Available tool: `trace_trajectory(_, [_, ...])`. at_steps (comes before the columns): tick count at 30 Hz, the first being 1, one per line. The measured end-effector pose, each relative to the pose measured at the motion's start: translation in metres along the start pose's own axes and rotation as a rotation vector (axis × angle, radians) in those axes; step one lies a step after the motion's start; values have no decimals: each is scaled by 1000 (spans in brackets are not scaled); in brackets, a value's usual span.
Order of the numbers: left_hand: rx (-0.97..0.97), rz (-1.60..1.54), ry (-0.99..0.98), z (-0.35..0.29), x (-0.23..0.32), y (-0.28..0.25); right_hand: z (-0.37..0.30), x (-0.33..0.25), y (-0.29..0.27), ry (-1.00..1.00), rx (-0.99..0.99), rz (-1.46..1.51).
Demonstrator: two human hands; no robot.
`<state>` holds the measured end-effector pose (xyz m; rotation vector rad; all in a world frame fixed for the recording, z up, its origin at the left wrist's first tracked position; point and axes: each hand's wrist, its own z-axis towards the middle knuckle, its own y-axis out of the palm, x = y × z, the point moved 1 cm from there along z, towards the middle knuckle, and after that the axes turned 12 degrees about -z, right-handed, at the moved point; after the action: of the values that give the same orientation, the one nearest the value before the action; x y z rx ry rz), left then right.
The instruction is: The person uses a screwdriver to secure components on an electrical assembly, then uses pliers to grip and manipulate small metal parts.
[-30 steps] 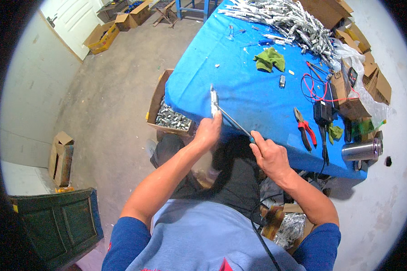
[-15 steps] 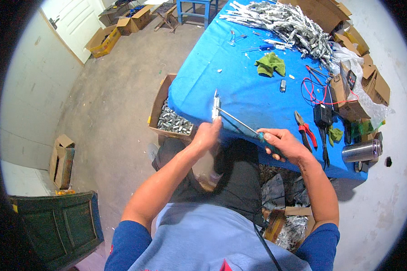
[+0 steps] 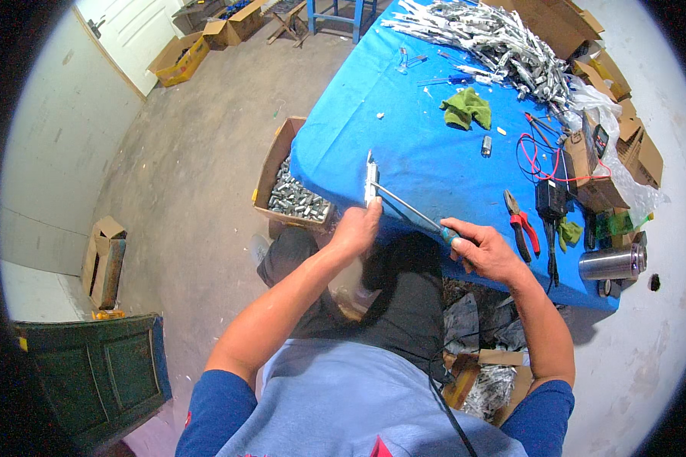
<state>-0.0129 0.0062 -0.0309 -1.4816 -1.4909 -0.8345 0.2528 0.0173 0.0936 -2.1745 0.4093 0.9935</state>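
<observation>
My left hand is closed around the lower end of a slim white-and-silver piece, which points away from me at the near edge of the blue-covered table. In my right hand is a screwdriver with a teal handle, gripped with the thumb along it. Its long metal shaft slants up and left, and the tip meets the right side of the slim piece. A large heap of similar white-and-silver pieces lies at the far end.
A cardboard box of small metal cylinders stands left of the table. On the cloth lie red-handled pliers, a green rag, a small metal cylinder and a black adapter. A steel cup lies at the right edge.
The view has shifted slightly, so the table sits a little lower and further right. The screwdriver tip stays against the slim piece; my right-hand fingers have shifted on the handle.
</observation>
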Motion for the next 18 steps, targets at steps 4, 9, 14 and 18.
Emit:
trace_trajectory(4, [22,-15,26,5,-4,4,5,3,7,-159,158,-221])
trace_trajectory(9, [46,-31,31,7,-1,7,3,-3,19,-280,350,-542])
trace_trajectory(14, [35,-8,103,7,3,4,12,-5,6,-38,113,-49])
trace_trajectory(18, [36,13,47,3,2,3,12,-21,-19,99,-16,50])
